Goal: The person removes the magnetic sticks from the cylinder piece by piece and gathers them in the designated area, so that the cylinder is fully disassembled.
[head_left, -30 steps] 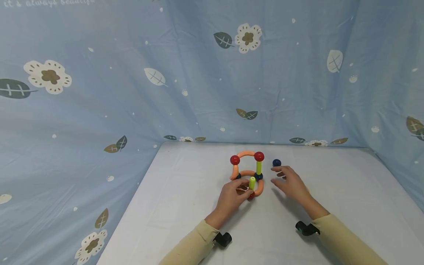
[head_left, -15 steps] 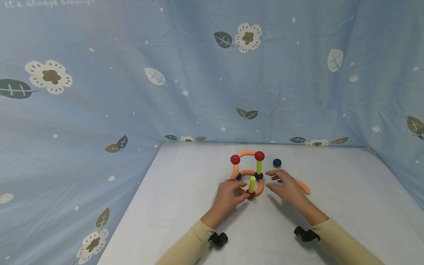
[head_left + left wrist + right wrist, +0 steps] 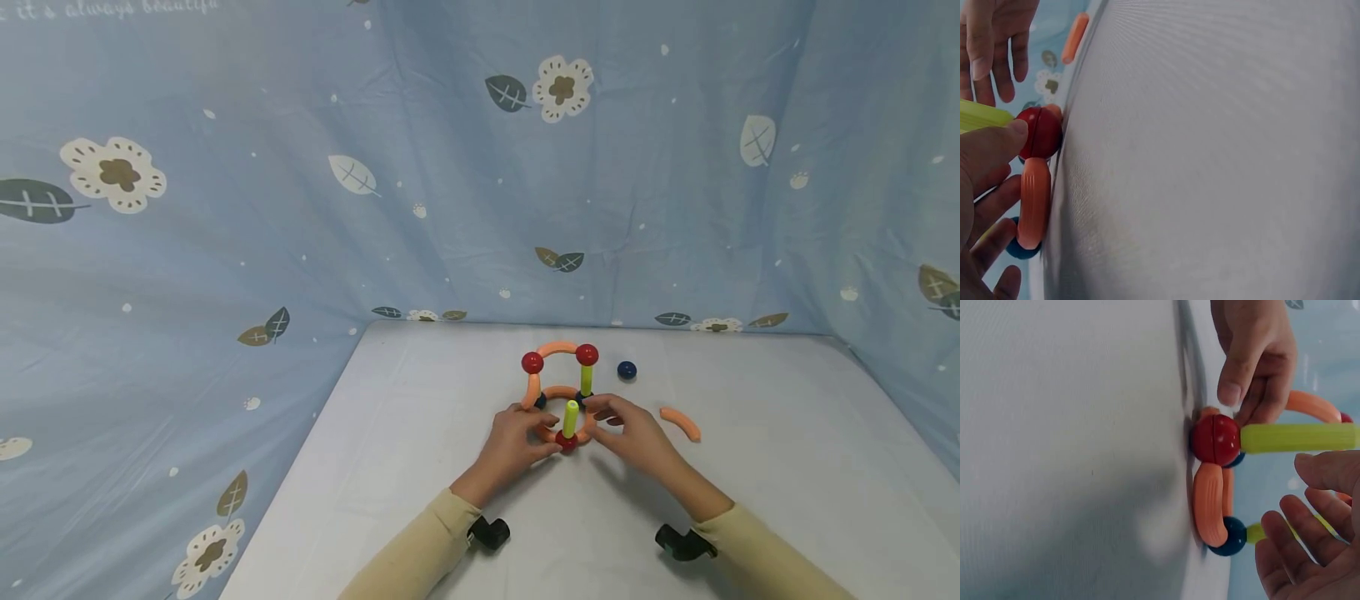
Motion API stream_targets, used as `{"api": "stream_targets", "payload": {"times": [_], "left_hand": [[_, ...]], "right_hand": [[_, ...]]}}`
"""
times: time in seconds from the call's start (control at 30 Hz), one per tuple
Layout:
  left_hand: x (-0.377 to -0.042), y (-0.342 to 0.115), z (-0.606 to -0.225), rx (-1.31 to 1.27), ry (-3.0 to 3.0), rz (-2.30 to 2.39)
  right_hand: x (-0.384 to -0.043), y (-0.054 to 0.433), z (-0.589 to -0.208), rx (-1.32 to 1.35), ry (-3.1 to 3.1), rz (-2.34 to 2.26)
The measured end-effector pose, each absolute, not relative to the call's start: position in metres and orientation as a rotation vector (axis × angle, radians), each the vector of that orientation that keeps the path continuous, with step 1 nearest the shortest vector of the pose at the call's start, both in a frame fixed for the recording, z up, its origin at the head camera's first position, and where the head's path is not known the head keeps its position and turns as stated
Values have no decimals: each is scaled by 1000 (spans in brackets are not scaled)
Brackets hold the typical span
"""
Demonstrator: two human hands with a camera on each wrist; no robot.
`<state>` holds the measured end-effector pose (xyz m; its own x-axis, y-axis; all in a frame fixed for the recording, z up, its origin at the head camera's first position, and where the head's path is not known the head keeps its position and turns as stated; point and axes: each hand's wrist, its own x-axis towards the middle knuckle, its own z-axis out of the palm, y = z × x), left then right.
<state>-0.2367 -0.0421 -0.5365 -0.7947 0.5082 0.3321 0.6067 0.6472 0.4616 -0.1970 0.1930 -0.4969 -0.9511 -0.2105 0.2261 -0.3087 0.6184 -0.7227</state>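
A toy frame of magnetic rods and balls stands on the white table, with orange curved rods (image 3: 558, 347), yellow-green straight rods (image 3: 1300, 438), red balls (image 3: 587, 355) and dark blue balls (image 3: 1229, 536). At its near corner one yellow-green rod (image 3: 571, 419) rises upright from a red ball (image 3: 1215, 439), its top free. My left hand (image 3: 513, 446) is at the left of this corner, thumb beside the red ball and fingers loosely spread near an orange curved rod (image 3: 1035, 203). On the right side my right hand (image 3: 633, 433) reaches in with relaxed fingers, holding nothing; contact is unclear.
A loose dark blue ball (image 3: 627, 370) lies to the right of the frame. Nearer, right of my right hand, lies a loose orange curved rod (image 3: 680, 424). A blue patterned cloth (image 3: 450, 208) hangs behind the table (image 3: 420, 367).
My left hand has let go of the upright yellow-green rod and dropped slightly. My right hand has moved left to the frame, uncovering the loose orange curved rod.
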Motion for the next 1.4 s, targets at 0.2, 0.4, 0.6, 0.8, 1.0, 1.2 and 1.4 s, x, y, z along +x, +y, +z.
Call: {"api": "stream_targets", "payload": {"times": [0.2,0.4,0.6,0.8,1.0,1.2,1.4], "left_hand": [[-239,-41,-540,-876,-2726,-859],[-237,-40,-538,-854,-2720,-867],[-236,-39,-537,-862,-2724,-884],[-236,-39,-539,-865,-2723,-892],[-236,-39,-538,-883,-2701,-898],[-236,-39,-538,-889,-2711,-884],[-237,-38,-539,-899,-2696,-891]], "right_hand": [[-196,184,-499,465,-2689,1339],[-195,177,-500,462,-2676,1400],[-196,172,-502,428,-2679,1414],[-197,170,-504,421,-2686,1397],[-197,169,-505,410,-2688,1384],[-197,169,-506,421,-2687,1367],[-197,169,-506,430,-2678,1370]]}}
